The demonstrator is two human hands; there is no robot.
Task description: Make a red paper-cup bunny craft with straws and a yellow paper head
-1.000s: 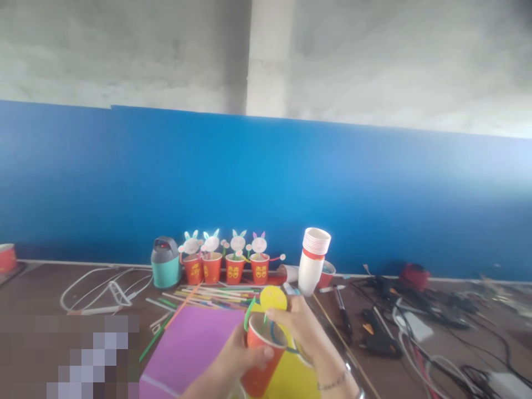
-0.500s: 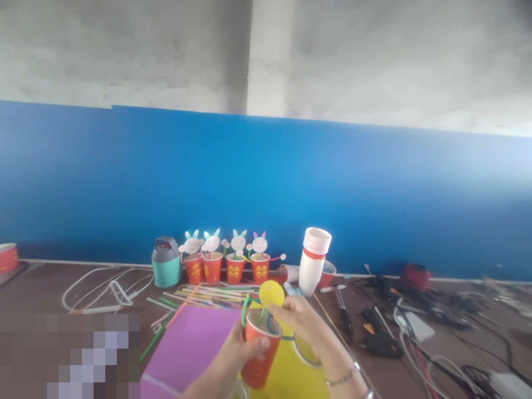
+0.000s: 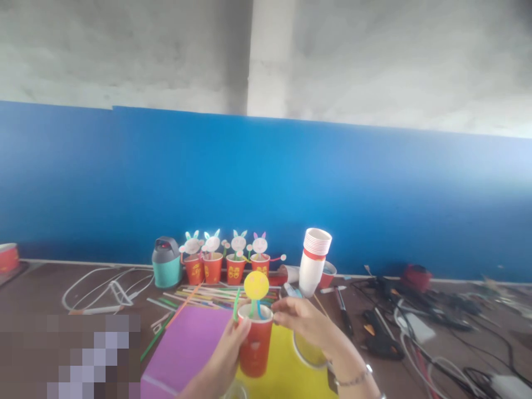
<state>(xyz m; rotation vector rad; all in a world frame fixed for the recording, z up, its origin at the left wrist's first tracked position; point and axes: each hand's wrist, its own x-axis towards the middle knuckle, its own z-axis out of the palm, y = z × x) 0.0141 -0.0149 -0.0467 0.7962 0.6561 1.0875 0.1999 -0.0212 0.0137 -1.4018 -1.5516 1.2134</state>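
A: State of the hands?

B: The left hand (image 3: pixel 230 350) is wrapped around a red paper cup (image 3: pixel 255 352), thumb on the near side just under the rim. The right hand (image 3: pixel 301 320) is at the opposite side of the mouth, fingers bent, tips beside the rim; whether they pinch anything cannot be told.

A: Position of the cup?

B: Between the two hands, over a yellow sheet (image 3: pixel 286 382). Whether the base touches the sheet cannot be determined.

A: Reason for that hold?

B: In my judgement, the left hand steadies the cup from the side, leaving the right hand access to the rim, near a blue strip (image 3: pixel 260 311).

A: Placing of the rest?

B: Four red cups (image 3: pixel 235 271) bearing rabbit-like figures (image 3: pixel 238 244) stand in a row beyond the hands, presumably set back out of their way. Loose sticks (image 3: pixel 224 294) lie nearer. A purple sheet (image 3: pixel 187 346) lies left of the left hand, likely for easy reach. A stack of white cups (image 3: pixel 315 266) stands beyond the right hand.

A: Orientation?

B: Cup close to upright, mouth up, long axis near vertical. A yellow disc (image 3: pixel 256 285) rises above the mouth on a green stem (image 3: pixel 253 308), its marked face toward the person. A green strip (image 3: pixel 236 303) sticks up at the rim on the left hand's side.
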